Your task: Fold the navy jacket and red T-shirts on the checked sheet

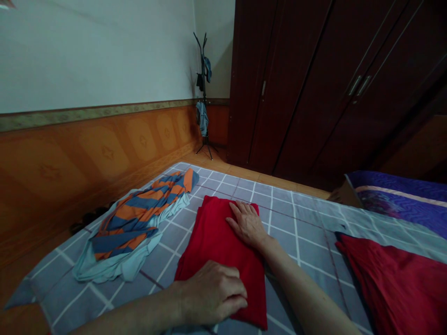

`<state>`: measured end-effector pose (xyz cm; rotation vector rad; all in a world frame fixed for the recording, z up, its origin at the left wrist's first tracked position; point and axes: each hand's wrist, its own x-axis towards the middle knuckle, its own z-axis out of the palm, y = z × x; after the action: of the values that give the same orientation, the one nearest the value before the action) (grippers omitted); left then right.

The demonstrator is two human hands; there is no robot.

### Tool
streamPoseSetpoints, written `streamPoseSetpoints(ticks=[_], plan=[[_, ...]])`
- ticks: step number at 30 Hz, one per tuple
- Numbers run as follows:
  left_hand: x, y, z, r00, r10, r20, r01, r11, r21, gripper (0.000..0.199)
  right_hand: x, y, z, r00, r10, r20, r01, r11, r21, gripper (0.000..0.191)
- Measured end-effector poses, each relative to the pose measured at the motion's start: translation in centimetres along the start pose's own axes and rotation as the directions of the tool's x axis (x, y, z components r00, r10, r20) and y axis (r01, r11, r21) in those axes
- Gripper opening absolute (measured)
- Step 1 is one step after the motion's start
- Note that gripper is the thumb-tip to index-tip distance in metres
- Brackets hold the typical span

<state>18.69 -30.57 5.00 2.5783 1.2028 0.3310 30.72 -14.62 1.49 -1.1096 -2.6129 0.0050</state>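
A folded red cloth lies on the grey checked bed sheet, in front of me. My right hand rests flat on its far right part, fingers spread slightly. Over the near part of the same cloth is my left hand, its fingers curled in; whether it pinches any fabric is hidden. To the left is a crumpled orange and blue striped garment on top of a light blue one. Another red garment with a dark edge lies at the right.
A dark red wardrobe stands beyond the bed. A black coat rack with clothes on it is in the corner. Purple bedding sits at the right, and dark objects are on the floor at the left.
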Motion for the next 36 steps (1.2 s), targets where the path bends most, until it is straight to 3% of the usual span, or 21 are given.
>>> streamPoseSetpoints(ticks=[5, 10, 13, 17, 21, 25, 28, 30, 34, 35, 36], plan=[[0.1, -0.1, -0.2, 0.994, 0.100, 0.054, -0.086, 0.972, -0.218, 0.008, -0.1, -0.1, -0.1, 1.000, -0.006, -0.010, 0.006, 1.000, 0.001, 0.052], [0.1, -1.6, 0.1, 0.994, -0.073, -0.082, 0.076, 0.997, 0.025, 0.028, -0.2, -0.1, -0.3, 1.000, -0.011, -0.010, 0.011, 1.000, 0.002, 0.051], [-0.1, -2.6, 0.7, 0.995, -0.091, -0.046, 0.094, 0.993, 0.067, 0.056, 0.1, -0.6, -1.1, 0.999, -0.006, -0.038, 0.007, 1.000, 0.004, 0.050], [-0.3, -2.9, 0.9, 0.997, -0.069, -0.026, 0.070, 0.997, 0.036, 0.062, -0.3, -2.9, -2.3, 0.991, 0.041, -0.124, -0.028, 0.994, 0.109, 0.051], [-0.1, -2.6, 0.9, 0.996, -0.032, -0.085, 0.036, 0.998, 0.047, 0.053, -3.9, -5.4, -1.3, 0.982, 0.113, -0.154, -0.066, 0.958, 0.281, 0.053], [-0.3, -2.8, 1.2, 0.997, -0.014, -0.078, 0.020, 0.997, 0.074, 0.053, -9.5, -5.6, 1.0, 0.984, 0.100, -0.149, -0.060, 0.965, 0.255, 0.056], [-0.9, -4.2, 0.6, 0.995, -0.087, -0.043, 0.091, 0.992, 0.088, 0.061, -12.3, -4.8, 1.4, 0.990, 0.000, -0.140, 0.022, 0.988, 0.154, 0.067], [-1.5, -5.6, -0.4, 0.979, -0.205, -0.016, 0.206, 0.971, 0.122, 0.069, -13.0, -4.4, 1.1, 0.992, -0.050, -0.119, 0.063, 0.992, 0.109, 0.072], [-2.0, -7.3, -2.6, 0.850, -0.526, -0.018, 0.516, 0.827, 0.225, 0.070, -12.9, -4.4, 0.4, 0.996, -0.052, -0.068, 0.057, 0.995, 0.076, 0.069], [-2.0, -7.2, -2.8, 0.841, -0.540, -0.027, 0.531, 0.815, 0.234, 0.067, -12.9, -4.5, 0.3, 0.997, -0.050, -0.060, 0.055, 0.996, 0.076, 0.069], [-1.9, -6.9, -2.9, 0.861, -0.507, -0.023, 0.498, 0.836, 0.231, 0.064, -12.8, -4.6, 0.3, 0.997, -0.050, -0.052, 0.054, 0.995, 0.078, 0.069]])
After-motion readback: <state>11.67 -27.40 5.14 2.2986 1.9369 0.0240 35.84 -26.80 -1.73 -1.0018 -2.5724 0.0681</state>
